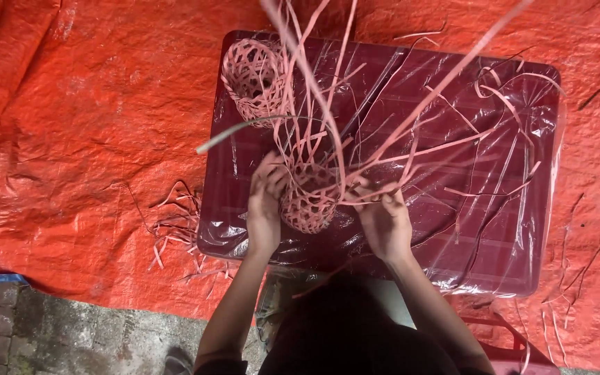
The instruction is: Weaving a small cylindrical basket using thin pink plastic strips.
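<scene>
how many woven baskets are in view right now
2: an unfinished basket between the left hand and right hand, and another basket lying at the table's far-left corner.

an outdoor ground-level weaving spot

this looks like an open-air craft workplace set up on the ground. an orange tarpaulin (85, 132) is spread over grey paving stones (50, 333), and a low table wrapped in clear plastic (501, 229) serves as the bench. a finished openwork woven basket (253, 78) lies on it, and cut strip scraps (171, 229) litter the tarpaulin beside the table.
</scene>
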